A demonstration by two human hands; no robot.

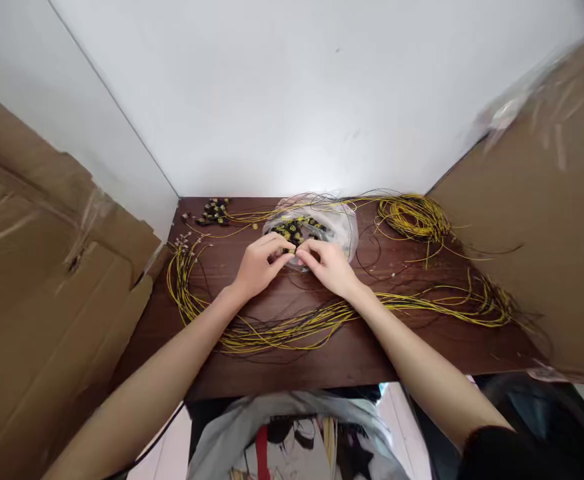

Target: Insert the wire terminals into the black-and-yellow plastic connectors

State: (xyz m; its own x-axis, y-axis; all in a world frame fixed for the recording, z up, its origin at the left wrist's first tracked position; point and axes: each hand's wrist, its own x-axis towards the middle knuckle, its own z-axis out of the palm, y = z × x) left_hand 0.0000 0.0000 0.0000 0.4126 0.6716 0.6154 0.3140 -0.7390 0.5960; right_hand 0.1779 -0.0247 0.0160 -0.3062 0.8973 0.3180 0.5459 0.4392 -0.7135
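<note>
- Left hand [265,263], centre of frame: thumb and forefinger pinched on a small yellow-and-black part [292,251], other fingers curled out of the way.
- Right hand [328,265] meets it from the right, thumb and forefinger drawn together at the part's edge. Whether a thin wire lies between those tips is too small to tell.
- The fingertips almost touch; this likely steadies so little a piece from both sides.
- The part sits mid-frame, above the near edge of a clear plastic bag [343,230], which lies open on the table [297,377].
- Inside the bag, a heap of yellow-and-black components [292,230] of similar look. Its place just beyond the fingers probably keeps the reach short.
- Upper left of the table: a separate cluster of like pieces [215,211], yellow and black wires trailing right from it. Set apart, perhaps to avoid mixing with the bag's heap.
- Long wire bundle [282,341] sweeps below the hands, from left to right of frame, passing under both forearms; spread at length, presumably against tangling.
- Pale connectors [185,243] at its left end, fanned out and facing up the frame.
- Coiled wires [412,217], upper right of the table, looped compactly near the cardboard panel [537,220].
- Second cardboard sheet [47,267] at frame left; the pair seem to serve as side screens.
</note>
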